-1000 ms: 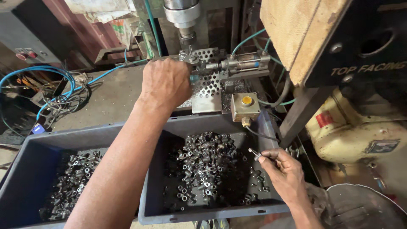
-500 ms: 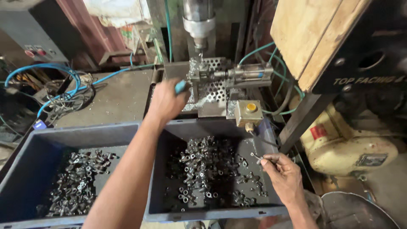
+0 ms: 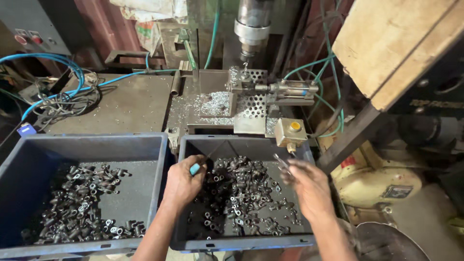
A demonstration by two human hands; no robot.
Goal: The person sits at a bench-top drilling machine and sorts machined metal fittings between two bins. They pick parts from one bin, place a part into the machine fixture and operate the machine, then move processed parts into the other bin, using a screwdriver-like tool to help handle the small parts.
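1. Gripping a thin blue-tipped tool (image 3: 195, 168), the left hand (image 3: 182, 182) is closed around it over the right bin (image 3: 241, 143).
2. Blurred right hand (image 3: 309, 186), fingers pinched on a slim metal piece (image 3: 282, 162), hovers near that bin's right wall.
3. Two dark bins, right and left bin (image 3: 92, 141), sit side by side, each holding small dark metal parts (image 3: 241, 188).

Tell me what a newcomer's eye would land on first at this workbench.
First the two dark bins at the bottom: the left bin and the right bin, each holding a heap of small dark metal parts. Over the right bin, the left hand grips a blue-handled tool, and the right hand holds a small metal piece. Behind them, the drill spindle hangs over a perforated fixture strewn with bright shavings.
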